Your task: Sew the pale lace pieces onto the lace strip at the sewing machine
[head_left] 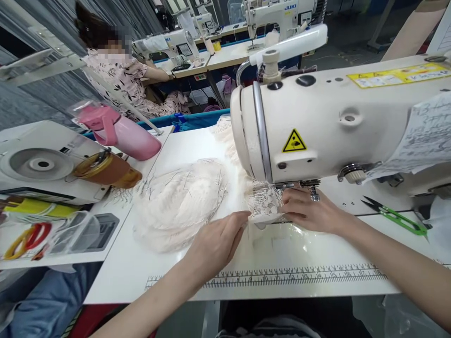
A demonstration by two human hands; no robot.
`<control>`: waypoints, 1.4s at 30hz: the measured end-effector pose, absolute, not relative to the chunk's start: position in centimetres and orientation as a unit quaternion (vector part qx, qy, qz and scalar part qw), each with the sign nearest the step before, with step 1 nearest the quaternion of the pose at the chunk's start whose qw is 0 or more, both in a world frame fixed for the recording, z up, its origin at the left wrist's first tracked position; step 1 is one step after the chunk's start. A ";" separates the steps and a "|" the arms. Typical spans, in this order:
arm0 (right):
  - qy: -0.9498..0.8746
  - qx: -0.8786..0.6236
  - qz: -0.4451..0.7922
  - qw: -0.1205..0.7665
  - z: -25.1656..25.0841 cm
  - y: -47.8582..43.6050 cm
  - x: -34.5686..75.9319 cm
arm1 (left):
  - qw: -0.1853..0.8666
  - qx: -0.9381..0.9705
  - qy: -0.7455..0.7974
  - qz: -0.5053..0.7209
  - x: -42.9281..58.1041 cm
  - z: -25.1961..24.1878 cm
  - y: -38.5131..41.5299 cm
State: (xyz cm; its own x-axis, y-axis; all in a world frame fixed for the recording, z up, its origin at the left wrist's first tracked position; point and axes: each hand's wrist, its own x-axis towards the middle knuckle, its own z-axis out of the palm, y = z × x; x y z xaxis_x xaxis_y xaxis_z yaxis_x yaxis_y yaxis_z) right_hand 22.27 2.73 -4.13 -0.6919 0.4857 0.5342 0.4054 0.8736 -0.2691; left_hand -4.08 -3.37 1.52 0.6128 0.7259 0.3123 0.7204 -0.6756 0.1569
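Note:
A strip of cream lace fabric [262,199] lies under the head of the sewing machine [317,122]. My left hand [220,237] pinches the near left edge of this lace between thumb and fingers. Close by the needle area, my right hand [310,211] rests on the lace's right side with its fingers bent and pressed together; the machine's parts partly cover the fingertips. Left of the lace, a loose coil of pale lace trim [183,202] with dark threads on it is heaped on the white table [282,246].
Green thread snips [396,216] lie right of my right hand. A printed ruler [264,277] runs along the front edge. On the left stand a pink bottle [120,131], an amber cup [107,169] and a plastic box [73,232]. Another person [116,75] sits at a machine beyond.

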 end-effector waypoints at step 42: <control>-0.927 -0.286 0.001 0.244 -4.4 2.0 20.9 | -0.012 0.940 0.318 0.121 -1.0 -3.1 2.0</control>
